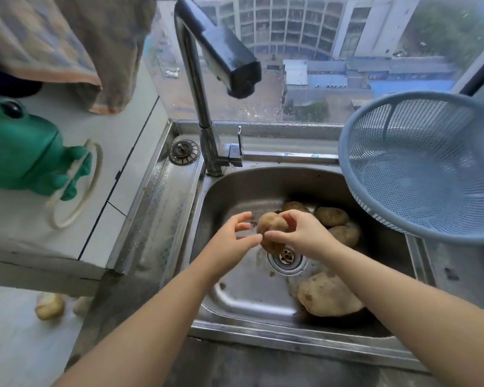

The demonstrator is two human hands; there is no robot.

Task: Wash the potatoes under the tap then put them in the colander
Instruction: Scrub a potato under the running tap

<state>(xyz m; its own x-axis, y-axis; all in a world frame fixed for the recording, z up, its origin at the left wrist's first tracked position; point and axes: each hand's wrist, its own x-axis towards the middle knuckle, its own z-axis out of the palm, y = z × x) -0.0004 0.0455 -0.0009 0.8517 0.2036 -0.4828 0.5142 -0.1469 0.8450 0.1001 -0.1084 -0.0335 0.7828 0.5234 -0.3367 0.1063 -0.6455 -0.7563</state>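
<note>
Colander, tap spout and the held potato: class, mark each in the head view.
colander [419,169], head view, mesh inner wall.
tap spout [231,61], head view, dark nozzle.
held potato [271,226], head view, upper skin.

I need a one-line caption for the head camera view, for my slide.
Right hand holds a potato over the sink, left hand open beside it; blue colander empty, no water from tap.

The person's two arms are bare for the whole length that shows: the left arm [151,317] and the right arm [403,297] are slender and smooth, narrowing toward the wrists. The left hand [235,233] and the right hand [305,233] are bare as well, with slim fingers; the nails are too small to judge
</note>
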